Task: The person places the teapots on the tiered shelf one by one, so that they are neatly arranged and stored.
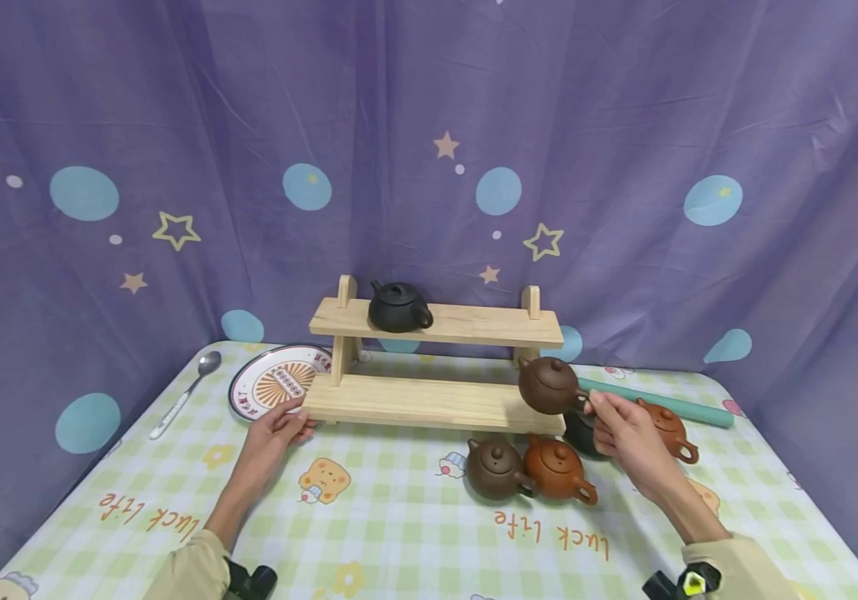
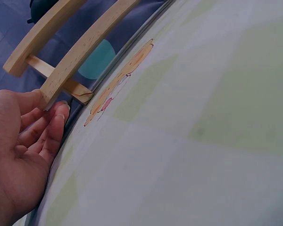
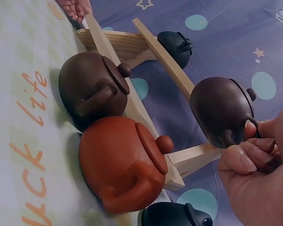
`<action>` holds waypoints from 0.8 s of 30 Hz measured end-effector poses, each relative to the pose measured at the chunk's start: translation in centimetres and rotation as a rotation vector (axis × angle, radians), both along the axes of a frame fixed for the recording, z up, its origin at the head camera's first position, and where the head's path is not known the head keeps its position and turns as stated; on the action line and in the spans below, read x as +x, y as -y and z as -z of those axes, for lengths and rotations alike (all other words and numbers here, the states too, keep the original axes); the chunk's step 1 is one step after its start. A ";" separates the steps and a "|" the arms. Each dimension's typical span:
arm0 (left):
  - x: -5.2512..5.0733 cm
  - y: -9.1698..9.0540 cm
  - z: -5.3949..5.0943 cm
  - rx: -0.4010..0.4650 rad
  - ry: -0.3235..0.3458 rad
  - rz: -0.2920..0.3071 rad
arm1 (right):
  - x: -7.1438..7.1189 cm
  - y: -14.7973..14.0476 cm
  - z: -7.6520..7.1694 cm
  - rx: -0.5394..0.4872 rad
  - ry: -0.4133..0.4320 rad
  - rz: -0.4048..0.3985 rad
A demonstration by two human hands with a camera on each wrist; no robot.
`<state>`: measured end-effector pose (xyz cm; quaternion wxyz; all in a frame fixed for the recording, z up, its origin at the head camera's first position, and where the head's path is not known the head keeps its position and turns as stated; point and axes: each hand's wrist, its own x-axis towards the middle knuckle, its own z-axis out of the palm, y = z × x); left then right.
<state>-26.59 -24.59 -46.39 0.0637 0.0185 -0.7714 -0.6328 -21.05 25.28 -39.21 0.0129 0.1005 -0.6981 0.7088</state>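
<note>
My right hand (image 1: 627, 437) pinches the handle of a dark brown teapot (image 1: 549, 385), held up in front of the right end of the two-tier wooden shelf (image 1: 429, 402). In the right wrist view the fingers of my right hand (image 3: 262, 162) grip that brown teapot (image 3: 219, 110) by its handle. At the shelf's lower left end, my left hand (image 1: 271, 442) holds the board's edge; in the left wrist view the thumb of my left hand (image 2: 26, 146) lies on the board (image 2: 78, 52), fingers beneath. A black teapot (image 1: 397, 308) stands on the upper tier.
Before the shelf's right end stand a brown teapot (image 1: 495, 471) and an orange-brown one (image 1: 555, 471). A dark teapot (image 1: 582, 433), partly hidden, and a reddish one (image 1: 665, 429) stand further right, near a green roll (image 1: 684, 408). Left are a plate (image 1: 249, 408) and a spoon (image 1: 187, 393).
</note>
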 end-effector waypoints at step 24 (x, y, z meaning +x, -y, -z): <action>0.0 -0.1 0.0 -0.010 0.005 -0.002 | -1.8 1.8 -1.3 -0.002 0.003 -0.008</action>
